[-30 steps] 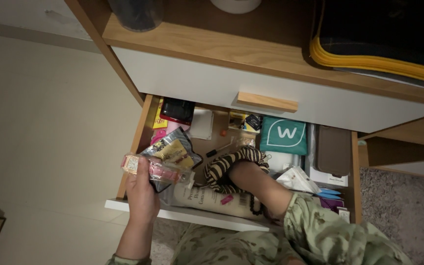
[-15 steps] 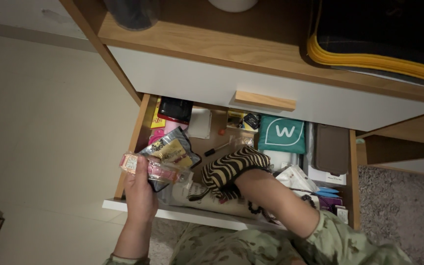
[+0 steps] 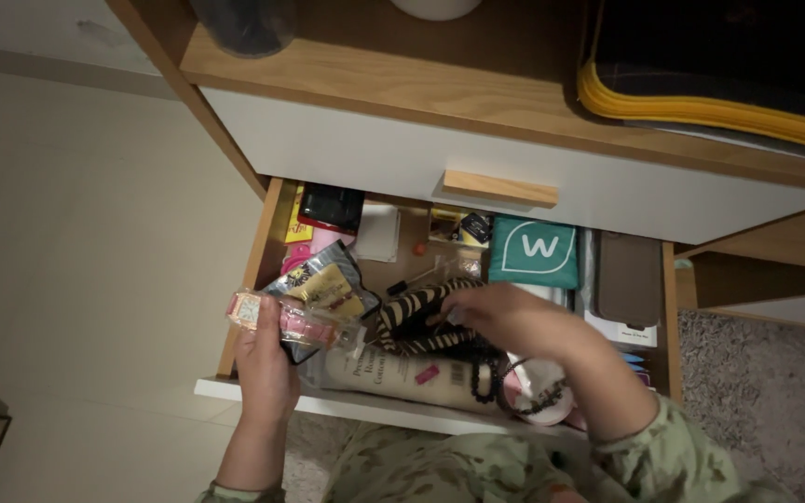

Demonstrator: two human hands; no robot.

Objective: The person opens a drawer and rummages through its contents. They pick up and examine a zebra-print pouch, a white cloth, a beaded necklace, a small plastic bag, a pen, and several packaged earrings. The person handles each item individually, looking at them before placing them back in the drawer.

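Drawer (image 3: 255, 244): wooden, pulled open under the white front, crammed, little free room.
Striped pouch (image 3: 412, 321): soft zebra fabric, mid-drawer, over a pale tube.
Right hand (image 3: 496, 315): fingers curled, gripping the pouch's edge.
Left hand (image 3: 267, 359): at the drawer's left front corner, clasping a pink watch (image 3: 277, 318) in clear wrap.

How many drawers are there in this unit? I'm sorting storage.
2: an open drawer full of small items under both hands, and a shut white drawer with a wooden handle directly above it. Others may lie out of view.
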